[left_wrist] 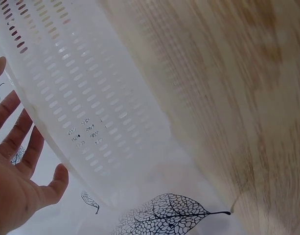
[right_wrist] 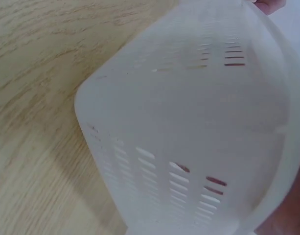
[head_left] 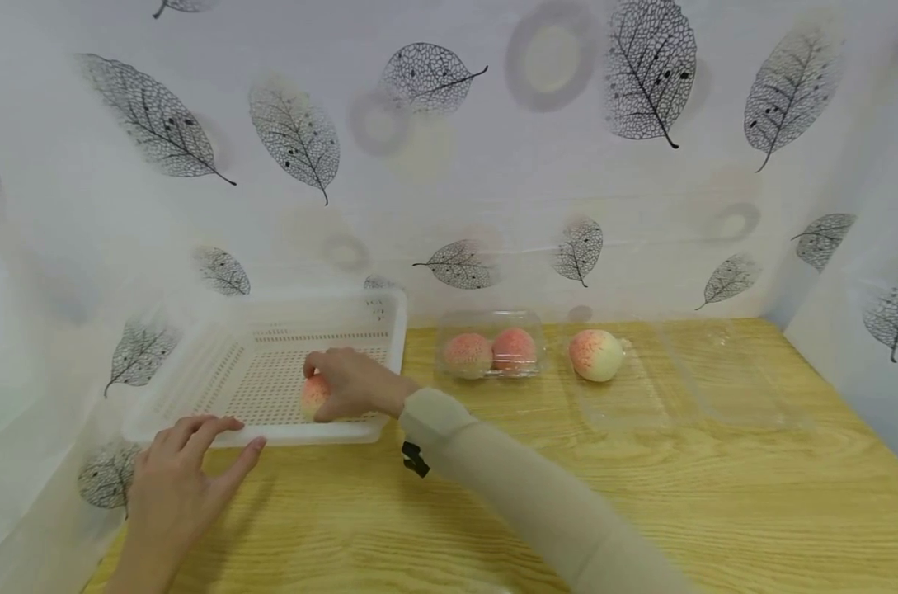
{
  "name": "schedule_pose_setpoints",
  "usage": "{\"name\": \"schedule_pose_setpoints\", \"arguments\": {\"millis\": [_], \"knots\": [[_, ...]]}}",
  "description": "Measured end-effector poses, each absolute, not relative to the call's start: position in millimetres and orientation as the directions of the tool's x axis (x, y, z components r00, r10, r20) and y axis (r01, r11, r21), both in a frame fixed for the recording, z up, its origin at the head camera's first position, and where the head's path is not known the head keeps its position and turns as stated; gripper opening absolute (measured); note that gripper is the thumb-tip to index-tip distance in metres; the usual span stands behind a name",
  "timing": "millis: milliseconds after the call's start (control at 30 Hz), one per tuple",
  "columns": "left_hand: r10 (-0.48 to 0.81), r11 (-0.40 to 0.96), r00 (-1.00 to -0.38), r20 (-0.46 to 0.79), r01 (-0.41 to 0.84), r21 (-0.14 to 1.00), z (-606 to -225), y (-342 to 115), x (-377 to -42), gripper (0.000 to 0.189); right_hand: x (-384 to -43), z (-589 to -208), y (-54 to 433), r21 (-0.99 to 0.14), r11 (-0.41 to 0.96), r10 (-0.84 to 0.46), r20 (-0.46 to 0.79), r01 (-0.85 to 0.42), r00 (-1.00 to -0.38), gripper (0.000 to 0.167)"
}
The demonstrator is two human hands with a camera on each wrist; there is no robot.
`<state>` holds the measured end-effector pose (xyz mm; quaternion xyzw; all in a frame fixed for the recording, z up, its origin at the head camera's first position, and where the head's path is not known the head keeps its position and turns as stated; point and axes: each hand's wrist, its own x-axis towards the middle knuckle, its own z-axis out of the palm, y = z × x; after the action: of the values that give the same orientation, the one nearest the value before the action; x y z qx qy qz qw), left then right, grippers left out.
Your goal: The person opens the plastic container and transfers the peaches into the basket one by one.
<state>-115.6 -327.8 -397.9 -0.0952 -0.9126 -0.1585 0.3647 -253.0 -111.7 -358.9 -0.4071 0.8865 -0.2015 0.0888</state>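
A white perforated plastic basket (head_left: 392,330) stands at the left of the table. Inside it, my right hand (head_left: 359,381) grips a pink-and-cream peach (head_left: 313,398) near the front wall. My left hand (head_left: 172,478) is at the basket's front left rim, fingers spread and fairly straight; in the left wrist view that hand (left_wrist: 22,171) is beside the rim with thumb and fingers apart. The right wrist view is mostly filled by the basket's outer wall (right_wrist: 179,112), which hides the peach and most of the right hand.
Right of the basket, a clear plastic box (head_left: 449,322) holds two peaches (head_left: 468,355). Farther right, another peach (head_left: 596,356) sits in an opened clear box (head_left: 627,408), its lid (head_left: 731,371) folded out. A leaf-patterned sheet (head_left: 449,181) hangs behind the wooden table (head_left: 493,462).
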Motion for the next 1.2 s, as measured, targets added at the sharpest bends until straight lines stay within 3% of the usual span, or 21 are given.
{"name": "schedule_pose_setpoints", "arguments": {"millis": [233, 467, 900, 1200], "knots": [[0.067, 0.934, -0.713, 0.698, 0.291, 0.208, -400, -330, -117, 0.036, -255, -367, -123, -0.467, 0.585, -0.755, -0.016, -0.663, -0.655, 0.051], [0.043, 0.935, -0.733, 0.679, 0.270, 0.231, -400, -328, -115, 0.037, -256, -375, -132, -0.430, 0.595, -0.769, -0.058, -0.679, -0.637, 0.046], [0.052, 0.933, -0.727, 0.685, 0.280, 0.227, -400, -327, -115, 0.036, -255, -371, -125, -0.472, 0.572, -0.765, -0.012, -0.670, -0.644, 0.044], [0.037, 0.934, -0.731, 0.682, 0.268, 0.237, -400, -327, -116, 0.037, -253, -366, -121, -0.463, 0.576, -0.750, 0.028, -0.674, -0.660, 0.024]]}}
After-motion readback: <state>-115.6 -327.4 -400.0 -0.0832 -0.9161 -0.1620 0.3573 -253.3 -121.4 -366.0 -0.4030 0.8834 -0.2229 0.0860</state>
